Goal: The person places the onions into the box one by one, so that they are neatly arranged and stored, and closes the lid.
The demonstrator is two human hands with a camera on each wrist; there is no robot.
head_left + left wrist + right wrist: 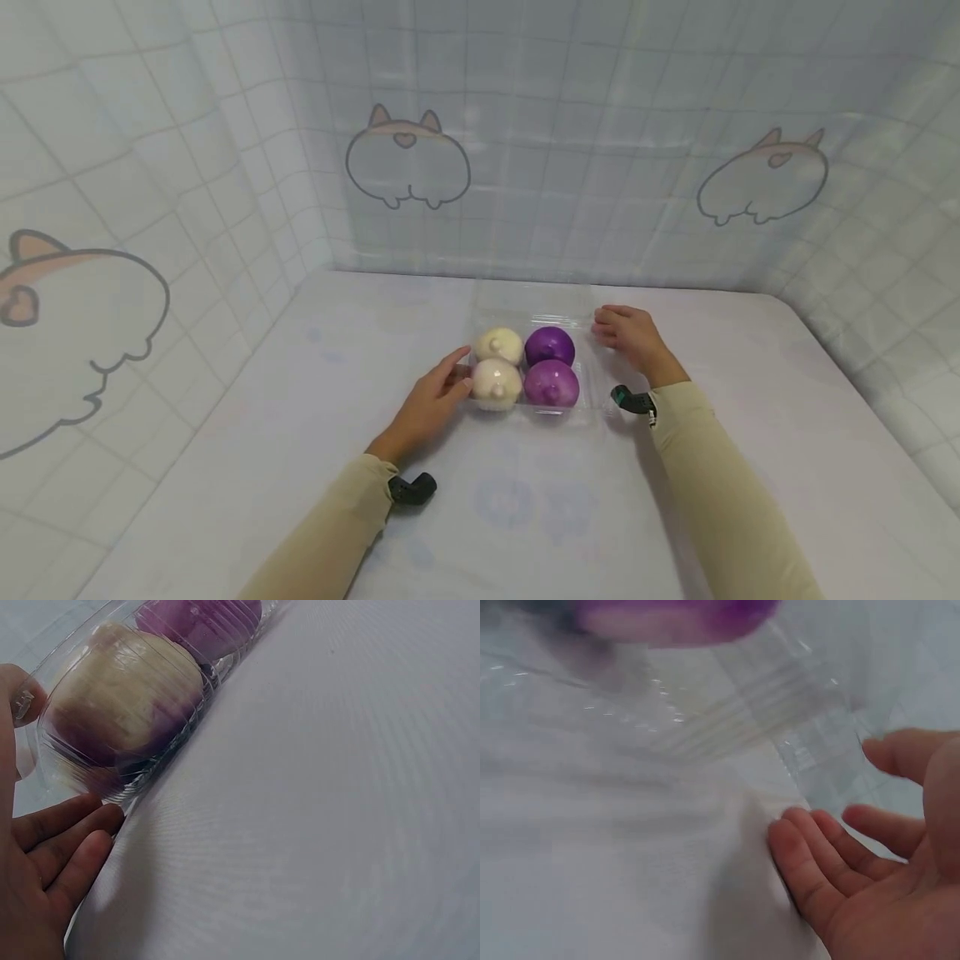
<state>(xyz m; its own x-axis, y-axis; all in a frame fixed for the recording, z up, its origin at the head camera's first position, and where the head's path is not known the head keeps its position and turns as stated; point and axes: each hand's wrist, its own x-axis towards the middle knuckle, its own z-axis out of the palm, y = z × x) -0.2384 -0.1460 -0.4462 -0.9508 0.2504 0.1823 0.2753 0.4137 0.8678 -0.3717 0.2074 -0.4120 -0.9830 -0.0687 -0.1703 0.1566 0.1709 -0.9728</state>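
Note:
A clear plastic clamshell box lies on the table with its transparent lid folded back behind it. Inside sit two cream round pieces and two purple ones, each with a small nub on top. Seen from the left wrist, the cream piece turns purple toward its base. My left hand is at the box's left wall, thumb and fingers spread at its side. Beside the right rear corner, near the lid's edge, my right hand has its fingers extended, nothing between them and the thumb.
A pale cloth covers the table. Grid-patterned curtains with cartoon animal prints rise at the back and on both sides. Each wrist wears a dark strap-on device, such as the left one.

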